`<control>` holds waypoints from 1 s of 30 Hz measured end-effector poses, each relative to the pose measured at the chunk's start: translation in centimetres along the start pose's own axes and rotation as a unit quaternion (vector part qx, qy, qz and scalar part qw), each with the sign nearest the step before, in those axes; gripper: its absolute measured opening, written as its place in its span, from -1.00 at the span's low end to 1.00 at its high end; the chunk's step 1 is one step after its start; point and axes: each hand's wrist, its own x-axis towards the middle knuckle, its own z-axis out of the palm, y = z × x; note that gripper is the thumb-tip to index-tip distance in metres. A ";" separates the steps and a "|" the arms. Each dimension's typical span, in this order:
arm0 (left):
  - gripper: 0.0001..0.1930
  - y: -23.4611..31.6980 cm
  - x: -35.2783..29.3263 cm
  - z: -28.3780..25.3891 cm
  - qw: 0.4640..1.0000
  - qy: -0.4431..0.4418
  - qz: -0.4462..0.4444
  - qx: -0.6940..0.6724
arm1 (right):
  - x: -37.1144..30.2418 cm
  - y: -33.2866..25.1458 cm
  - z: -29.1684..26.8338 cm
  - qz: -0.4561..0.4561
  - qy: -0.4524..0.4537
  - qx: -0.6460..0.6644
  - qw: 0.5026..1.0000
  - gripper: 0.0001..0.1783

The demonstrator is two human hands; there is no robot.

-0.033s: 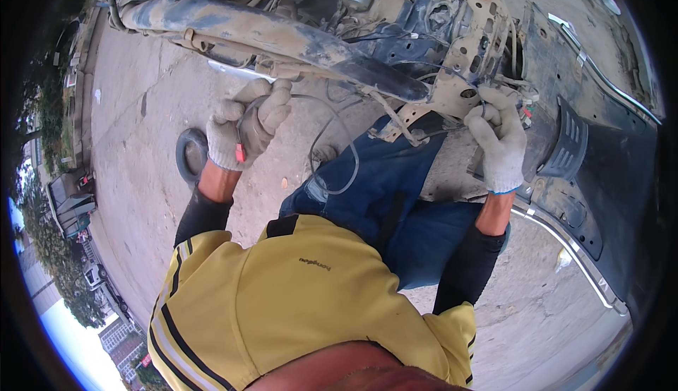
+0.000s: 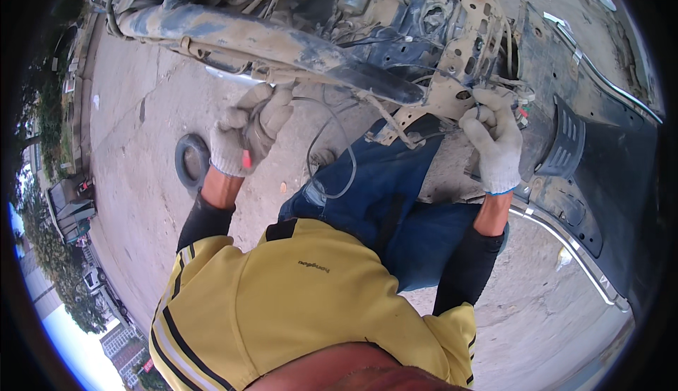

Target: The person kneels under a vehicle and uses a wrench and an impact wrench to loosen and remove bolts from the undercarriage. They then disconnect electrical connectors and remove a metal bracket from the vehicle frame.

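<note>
My left hand [image 2: 248, 131], in a dusty white knit glove, is closed on a thin grey cable [image 2: 353, 159]. The cable hangs from it in a loose loop over my jeans, and a small red connector [image 2: 246, 159] dangles by the palm. My right hand [image 2: 493, 140], gloved too, has its fingers curled at the lower end of a perforated metal bracket [image 2: 460, 59]. A dark wire [image 2: 439, 134] runs up to these fingers, which seem to pinch it; the fingertips are partly hidden. Other wires and small connectors sit just beside that hand.
A dirty frame tube [image 2: 247, 34] crosses in front of me, with a mechanical assembly [image 2: 424, 10] behind it. Black panels [image 2: 614, 172] with a chrome strip [image 2: 565, 239] stand at right. A tire [image 2: 189, 161] lies on the concrete at left.
My left hand has shifted slightly to the right and tilted, with the red connector swinging along. The right hand stays by the bracket, nearly unmoved.
</note>
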 end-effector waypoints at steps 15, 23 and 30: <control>-0.63 -0.6 6.7 -9.9 0.748 0.212 0.128 0.616 | 0.3 -0.6 0.2 -0.036 0.016 -0.233 0.972 -0.70; -0.58 -1.7 9.5 -15.9 0.553 0.164 0.220 0.787 | 0.5 -1.1 0.5 -0.024 0.141 -0.123 0.982 -0.78; -0.67 -3.3 8.1 -5.8 0.257 0.041 0.118 0.958 | 1.6 -4.7 3.0 -0.084 0.146 -0.210 0.963 -0.76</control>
